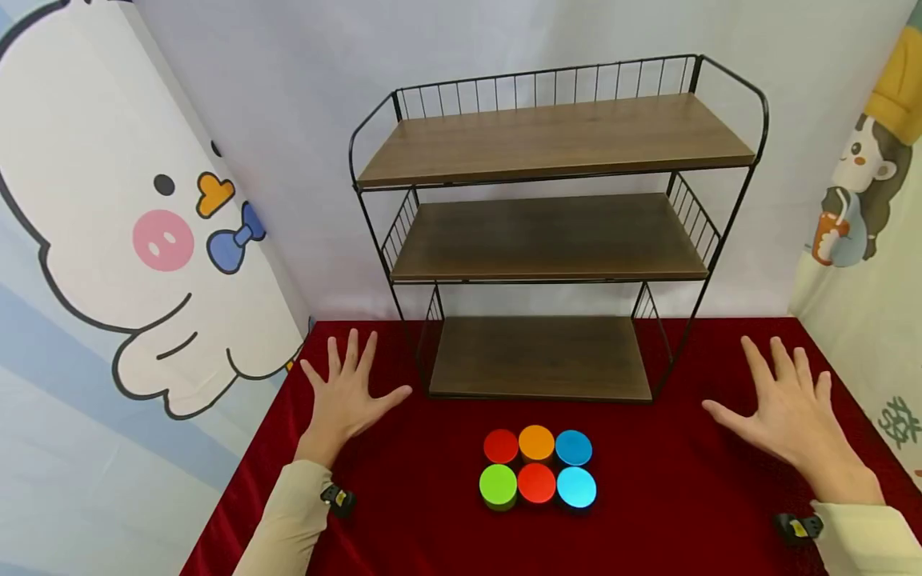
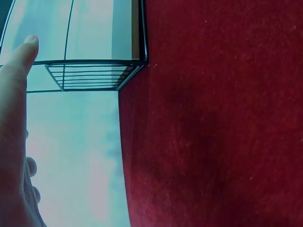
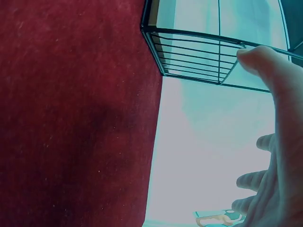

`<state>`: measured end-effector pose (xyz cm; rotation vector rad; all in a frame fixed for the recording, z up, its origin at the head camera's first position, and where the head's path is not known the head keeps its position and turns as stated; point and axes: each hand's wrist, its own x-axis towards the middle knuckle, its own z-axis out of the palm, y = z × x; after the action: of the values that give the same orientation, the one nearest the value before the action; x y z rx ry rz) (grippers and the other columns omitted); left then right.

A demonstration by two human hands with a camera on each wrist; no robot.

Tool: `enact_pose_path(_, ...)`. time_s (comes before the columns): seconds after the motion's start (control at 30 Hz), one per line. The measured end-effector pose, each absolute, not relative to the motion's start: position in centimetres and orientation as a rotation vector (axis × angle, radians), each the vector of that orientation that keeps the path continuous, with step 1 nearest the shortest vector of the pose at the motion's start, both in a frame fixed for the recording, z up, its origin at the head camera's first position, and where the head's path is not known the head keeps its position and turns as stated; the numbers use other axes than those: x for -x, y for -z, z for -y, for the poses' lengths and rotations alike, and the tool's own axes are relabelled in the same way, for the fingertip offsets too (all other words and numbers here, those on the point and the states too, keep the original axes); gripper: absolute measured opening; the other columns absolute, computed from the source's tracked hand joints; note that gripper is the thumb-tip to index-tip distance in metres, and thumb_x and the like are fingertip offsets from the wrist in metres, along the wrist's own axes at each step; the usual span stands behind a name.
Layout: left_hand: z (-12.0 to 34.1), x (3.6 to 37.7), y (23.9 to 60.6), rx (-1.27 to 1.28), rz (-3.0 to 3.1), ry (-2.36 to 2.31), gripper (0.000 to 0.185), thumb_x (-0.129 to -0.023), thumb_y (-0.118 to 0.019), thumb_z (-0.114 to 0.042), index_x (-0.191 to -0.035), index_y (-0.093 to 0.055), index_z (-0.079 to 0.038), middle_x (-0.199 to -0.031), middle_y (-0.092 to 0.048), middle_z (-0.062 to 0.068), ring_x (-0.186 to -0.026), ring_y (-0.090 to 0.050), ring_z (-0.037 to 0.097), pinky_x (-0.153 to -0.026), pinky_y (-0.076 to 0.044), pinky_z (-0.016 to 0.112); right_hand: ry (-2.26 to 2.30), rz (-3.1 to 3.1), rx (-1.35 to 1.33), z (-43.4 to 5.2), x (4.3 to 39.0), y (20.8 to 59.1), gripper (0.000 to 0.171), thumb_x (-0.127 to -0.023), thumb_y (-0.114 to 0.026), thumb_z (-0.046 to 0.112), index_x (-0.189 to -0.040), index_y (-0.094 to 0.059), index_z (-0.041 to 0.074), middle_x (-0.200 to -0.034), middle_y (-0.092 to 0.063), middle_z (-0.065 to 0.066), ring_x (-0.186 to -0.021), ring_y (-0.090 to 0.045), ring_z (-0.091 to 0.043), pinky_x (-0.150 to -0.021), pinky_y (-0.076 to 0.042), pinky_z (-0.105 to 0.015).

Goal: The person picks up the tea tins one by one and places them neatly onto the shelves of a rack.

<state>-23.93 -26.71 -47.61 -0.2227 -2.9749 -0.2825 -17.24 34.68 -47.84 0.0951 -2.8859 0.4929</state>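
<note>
Cylinders (image 1: 537, 470) in red, orange, green and blue stand in two rows on red cloth (image 1: 648, 488), at the near side of a three-tier shelf (image 1: 551, 240). Left hand (image 1: 344, 406), fingers spread, holding nothing, is well left; right hand (image 1: 791, 414), equally splayed and unladen, well right.

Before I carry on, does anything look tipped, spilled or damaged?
No, nothing stands out: the six round blocks sit upright in two rows of three, and the rack stands upright behind them.
</note>
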Motion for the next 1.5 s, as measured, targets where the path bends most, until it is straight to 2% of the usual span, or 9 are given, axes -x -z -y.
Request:
enact_pose_path(0.27,25.7,24.1,48.0,0.178,2.952,0.411,0.108,-0.086,-0.050,-0.083,-0.167,-0.010,-0.024,-0.174,0.002,0.011,-0.157,0.008,0.049,-0.109,0.017,0.083,-0.556,2.891,-0.059,-34.4,16.7,48.0,0.112,-0.090,-0.067,0.062,-0.164,-0.005,0.005,-0.160,-0.007,-0.045,-0.145,0.000,-0.069,-0.110,0.005,-0.085)
enact_pose_path(0.57,24.8,24.5,47.3,0.137,2.899,0.554,0.105,-0.088,-0.049,-0.080,-0.167,-0.003,-0.028,-0.174,0.003,0.009,-0.157,0.007,0.049,-0.110,0.012,0.085,-0.648,2.900,-0.075,-33.2,15.6,49.1,0.113,-0.090,-0.068,0.059,-0.164,-0.004,0.003,-0.161,-0.006,-0.043,-0.145,-0.001,-0.069,-0.109,0.001,-0.086)
enact_pose_path(0.87,24.3,25.1,46.2,0.131,2.804,0.717,0.102,-0.091,-0.053,-0.074,-0.167,-0.006,-0.025,-0.174,-0.002,0.011,-0.157,0.001,0.051,-0.113,0.004,0.084,-0.765,2.868,-0.113,-31.6,14.7,50.2,0.111,-0.091,-0.070,0.054,-0.164,-0.006,0.001,-0.161,-0.010,-0.043,-0.146,-0.005,-0.068,-0.110,-0.005,-0.086)
enact_pose_path(1.07,23.3,25.2,45.3,0.154,2.748,0.932,0.093,-0.096,-0.053,-0.062,-0.167,-0.006,-0.025,-0.174,-0.006,0.012,-0.157,0.001,0.049,-0.113,0.006,0.083,-0.843,2.876,-0.170,-30.4,14.3,50.9,0.110,-0.091,-0.072,0.051,-0.163,-0.006,0.000,-0.161,-0.011,-0.043,-0.145,-0.010,-0.068,-0.110,-0.009,-0.085)
enact_pose_path(1.23,22.3,25.3,44.8,0.234,2.632,1.161,0.087,-0.099,-0.053,-0.054,-0.167,-0.008,-0.023,-0.174,-0.009,0.009,-0.158,-0.002,0.045,-0.120,0.004,0.075,-0.923,2.916,-0.233,-28.2,13.9,51.8,0.111,-0.091,-0.074,0.049,-0.164,-0.006,0.001,-0.162,-0.011,-0.041,-0.146,-0.009,-0.067,-0.111,-0.008,-0.084)
enact_pose_path(1.4,21.2,25.5,44.8,0.295,2.542,1.270,0.088,-0.099,-0.054,-0.059,-0.167,-0.009,-0.025,-0.173,-0.013,0.005,-0.158,-0.017,0.037,-0.125,-0.014,0.066,-1.021,2.940,-0.287,-26.4,13.7,52.2,0.110,-0.090,-0.077,0.048,-0.164,-0.009,0.002,-0.164,-0.011,-0.038,-0.148,-0.008,-0.064,-0.114,-0.008,-0.082)
enact_pose_path(1.5,20.7,25.7,44.6,0.310,2.510,1.287,0.089,-0.098,-0.055,-0.061,-0.166,-0.011,-0.025,-0.173,-0.016,0.003,-0.157,-0.023,0.033,-0.125,-0.022,0.063,-1.048,2.950,-0.312,-25.7,13.7,52.2,0.109,-0.090,-0.077,0.049,-0.164,-0.010,0.004,-0.165,-0.011,-0.036,-0.150,-0.007,-0.062,-0.111,-0.015,-0.083)
